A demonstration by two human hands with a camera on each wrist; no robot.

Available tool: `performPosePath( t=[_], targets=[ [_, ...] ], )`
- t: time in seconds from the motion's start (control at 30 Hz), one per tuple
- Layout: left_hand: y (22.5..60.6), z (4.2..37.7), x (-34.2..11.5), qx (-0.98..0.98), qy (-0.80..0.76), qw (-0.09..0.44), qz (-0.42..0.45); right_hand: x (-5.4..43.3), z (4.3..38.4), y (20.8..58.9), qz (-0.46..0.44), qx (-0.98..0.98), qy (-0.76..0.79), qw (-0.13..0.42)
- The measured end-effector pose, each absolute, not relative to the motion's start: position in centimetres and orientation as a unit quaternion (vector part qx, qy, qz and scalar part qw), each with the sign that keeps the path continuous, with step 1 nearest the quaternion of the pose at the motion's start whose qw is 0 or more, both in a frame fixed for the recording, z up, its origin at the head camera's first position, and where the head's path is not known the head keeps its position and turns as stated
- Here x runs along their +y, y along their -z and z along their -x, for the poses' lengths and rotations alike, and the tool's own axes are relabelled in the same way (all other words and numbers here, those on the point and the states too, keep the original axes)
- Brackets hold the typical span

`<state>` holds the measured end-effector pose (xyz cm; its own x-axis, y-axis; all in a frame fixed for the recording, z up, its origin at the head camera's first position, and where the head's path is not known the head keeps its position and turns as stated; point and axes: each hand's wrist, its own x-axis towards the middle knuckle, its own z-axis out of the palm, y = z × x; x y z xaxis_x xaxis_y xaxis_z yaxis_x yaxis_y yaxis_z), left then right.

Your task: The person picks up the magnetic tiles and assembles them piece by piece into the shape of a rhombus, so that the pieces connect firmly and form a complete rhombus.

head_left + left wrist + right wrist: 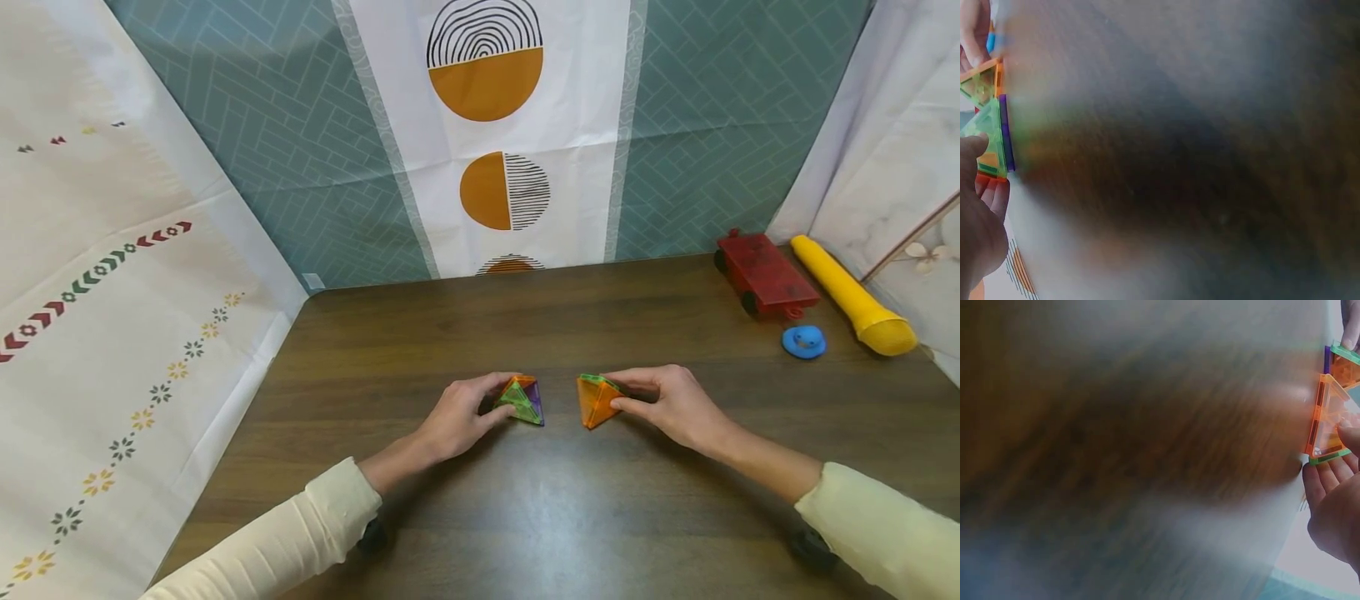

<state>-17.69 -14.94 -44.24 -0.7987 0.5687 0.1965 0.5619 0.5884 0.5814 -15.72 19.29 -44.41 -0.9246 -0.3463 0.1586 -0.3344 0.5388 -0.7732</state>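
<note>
My left hand [461, 417] pinches a small pyramid of translucent magnetic tiles [522, 407], with green, purple and orange sides. In the left wrist view, its thumb lies on the green tile [992, 134] and the fingers reach round the orange side. Opposite it, my right hand [678, 408] pinches a second tile pyramid [595, 402], mostly orange with a green side. The right wrist view has the thumb against an orange tile [1329, 406] and fingertips by the green one. A short gap separates the two pyramids over the middle of the table.
At the back right of the brown wooden table [420, 333] stand a red toy wagon [768, 271], a long yellow toy with a flared end [847, 292] and a small round blue toy [804, 342]. Patterned cloth [300, 150] hangs behind and along the sides.
</note>
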Motion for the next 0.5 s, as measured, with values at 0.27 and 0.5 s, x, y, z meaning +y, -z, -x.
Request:
performPosePath(
  t=[0.27,0.5],
  targets=[
    [44.3,17.7,-13.9,0.892,-0.311,0.014,-0.327,18.6,15.7,44.5,0.202,0.873,0.444,0.005],
    [44.2,17.9,-13.0,0.892,-0.303,0.017,-0.336,18.1,15.9,44.5,0.206,0.870,0.448,0.002]
  ],
)
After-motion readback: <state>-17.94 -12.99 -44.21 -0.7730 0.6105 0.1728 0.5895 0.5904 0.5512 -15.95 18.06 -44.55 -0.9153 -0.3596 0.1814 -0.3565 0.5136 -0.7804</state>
